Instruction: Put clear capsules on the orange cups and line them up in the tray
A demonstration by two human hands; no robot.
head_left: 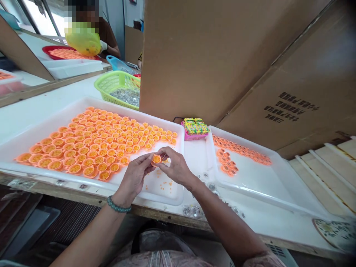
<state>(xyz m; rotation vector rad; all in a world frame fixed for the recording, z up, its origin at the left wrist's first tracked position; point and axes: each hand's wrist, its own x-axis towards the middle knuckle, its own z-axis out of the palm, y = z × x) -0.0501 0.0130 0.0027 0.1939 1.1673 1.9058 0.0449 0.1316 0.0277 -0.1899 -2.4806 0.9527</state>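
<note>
Between my two hands is a small orange cup (156,159) with yellow bits inside. My left hand (135,177) pinches its left side; a beaded bracelet circles that wrist. The thumb and index finger of my right hand (176,167) are closed on the cup's right side. Both hands hover over the right end of a white tray (175,198). Many similar orange cups (89,148) with yellow bits fill most of that tray, and loose yellow bits (162,185) are scattered beneath my hands.
A second white tray (250,181) on the right holds orange pieces with dark centres (241,150). Small yellow-green boxes (196,128) sit in a pink basket between the trays. Clear round pieces (196,211) lie near the table edge. Cardboard (189,55) stands behind; a person (109,35) works beyond.
</note>
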